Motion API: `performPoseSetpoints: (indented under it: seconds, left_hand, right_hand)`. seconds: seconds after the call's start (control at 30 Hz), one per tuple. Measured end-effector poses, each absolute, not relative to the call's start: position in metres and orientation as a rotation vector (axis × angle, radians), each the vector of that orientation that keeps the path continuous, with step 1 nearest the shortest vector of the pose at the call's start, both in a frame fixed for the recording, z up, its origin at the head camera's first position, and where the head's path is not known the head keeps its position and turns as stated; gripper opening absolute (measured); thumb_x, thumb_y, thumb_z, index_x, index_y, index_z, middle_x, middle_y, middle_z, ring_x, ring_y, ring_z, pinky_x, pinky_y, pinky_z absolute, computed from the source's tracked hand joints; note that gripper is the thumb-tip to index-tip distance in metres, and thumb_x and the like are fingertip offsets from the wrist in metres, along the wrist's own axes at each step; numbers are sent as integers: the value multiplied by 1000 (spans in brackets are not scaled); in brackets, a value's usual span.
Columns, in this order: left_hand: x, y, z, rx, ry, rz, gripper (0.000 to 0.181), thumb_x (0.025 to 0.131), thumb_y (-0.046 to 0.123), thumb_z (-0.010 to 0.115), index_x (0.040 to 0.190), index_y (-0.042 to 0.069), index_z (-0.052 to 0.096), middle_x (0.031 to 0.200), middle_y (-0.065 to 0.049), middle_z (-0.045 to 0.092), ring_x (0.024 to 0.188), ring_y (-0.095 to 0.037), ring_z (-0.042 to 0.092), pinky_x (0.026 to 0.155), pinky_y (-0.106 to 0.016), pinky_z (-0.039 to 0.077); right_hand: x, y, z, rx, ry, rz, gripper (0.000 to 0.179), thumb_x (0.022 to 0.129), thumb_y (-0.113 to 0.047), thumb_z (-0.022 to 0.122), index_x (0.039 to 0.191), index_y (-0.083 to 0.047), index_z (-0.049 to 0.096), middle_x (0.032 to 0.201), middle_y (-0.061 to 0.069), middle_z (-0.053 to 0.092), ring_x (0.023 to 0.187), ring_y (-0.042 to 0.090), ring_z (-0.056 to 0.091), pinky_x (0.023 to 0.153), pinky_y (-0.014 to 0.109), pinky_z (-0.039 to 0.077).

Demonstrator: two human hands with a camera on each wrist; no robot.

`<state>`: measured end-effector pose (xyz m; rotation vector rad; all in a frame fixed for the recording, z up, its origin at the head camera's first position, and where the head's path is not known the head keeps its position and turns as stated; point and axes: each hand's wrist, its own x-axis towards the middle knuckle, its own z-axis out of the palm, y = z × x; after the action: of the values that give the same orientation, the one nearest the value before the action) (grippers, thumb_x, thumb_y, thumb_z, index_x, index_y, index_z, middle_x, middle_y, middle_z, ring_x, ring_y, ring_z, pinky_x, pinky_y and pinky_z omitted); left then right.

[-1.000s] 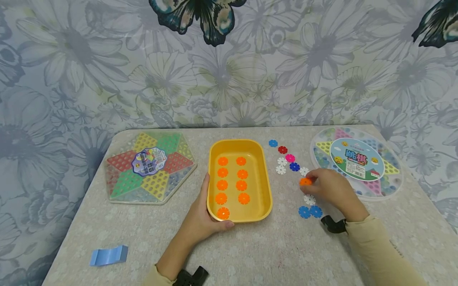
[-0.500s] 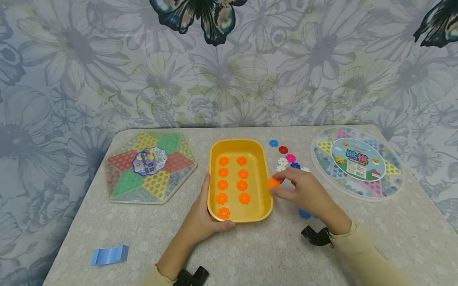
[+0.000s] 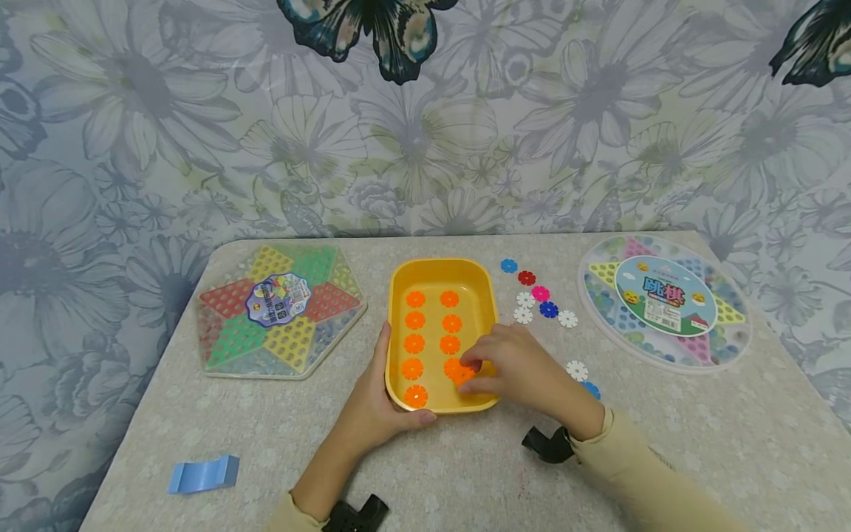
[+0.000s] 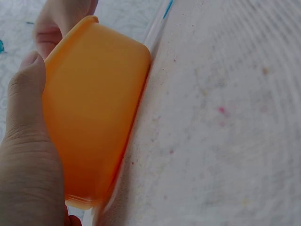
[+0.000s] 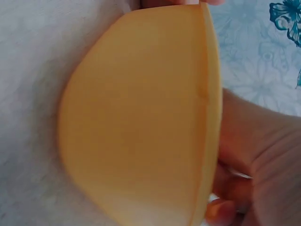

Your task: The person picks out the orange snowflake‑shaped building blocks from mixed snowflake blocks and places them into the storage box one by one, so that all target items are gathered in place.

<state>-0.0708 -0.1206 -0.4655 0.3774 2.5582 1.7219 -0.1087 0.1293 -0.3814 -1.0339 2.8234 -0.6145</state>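
In the head view, a yellow plastic tray [image 3: 432, 282] sits mid-table. My left hand [image 3: 372, 414] grips its near left corner, fingers along the side and thumb at the front rim. Two columns of orange snowflake discs [image 3: 414, 343] lie on the tray floor. My right hand [image 3: 525, 369] reaches over the right rim and pinches another orange snowflake disc [image 3: 463, 374] low in the right column, overlapping the lowest one there. Both wrist views show mostly the tray's outer wall [image 4: 99, 89]; the right one hides most of the right fingers behind it.
Loose white, blue, red and pink snowflake discs [image 3: 548, 309] are scattered right of the tray. A round Chinese checkers box [image 3: 665, 295] stands at the right, a hexagonal one [image 3: 279, 310] at the left. A light blue plastic piece [image 3: 203, 474] lies front left.
My right hand has carried the orange disc leftward from among the loose discs, over the rim and into the tray. My left hand has stayed on the tray.
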Motion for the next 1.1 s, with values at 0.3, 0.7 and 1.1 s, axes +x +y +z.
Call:
performPoseSetpoints:
  seconds: [0.3, 0.7, 1.1]
  left_hand:
    - [-71, -120, -465, 378, 2561, 1712, 138, 63, 38, 94, 158, 38, -6, 164, 4, 24, 139, -15, 44, 114, -44, 37]
    - [-71, -121, -464, 346, 2565, 1705, 137, 63, 41, 94, 158, 39, -6, 165, 4, 22, 139, -15, 44, 113, -51, 36]
    - [-72, -121, -466, 353, 2554, 1724, 138, 63, 38, 94, 158, 38, -6, 165, 3, 23, 139, -15, 45, 114, -48, 37]
  right_hand:
    - [-116, 111, -384, -1101, 2727, -347, 25, 73, -40, 87, 85, -20, 79, 71, -15, 64, 70, 9, 47, 75, 31, 34]
    - [-117, 101, -389, -1070, 2726, -267, 17, 72, -34, 89, 74, -23, 76, 64, -17, 60, 67, 12, 45, 72, 33, 27]
    - [-117, 101, -388, -1098, 2741, -247, 18, 71, -41, 88, 74, -25, 79, 68, -17, 66, 66, 10, 46, 69, 31, 28]
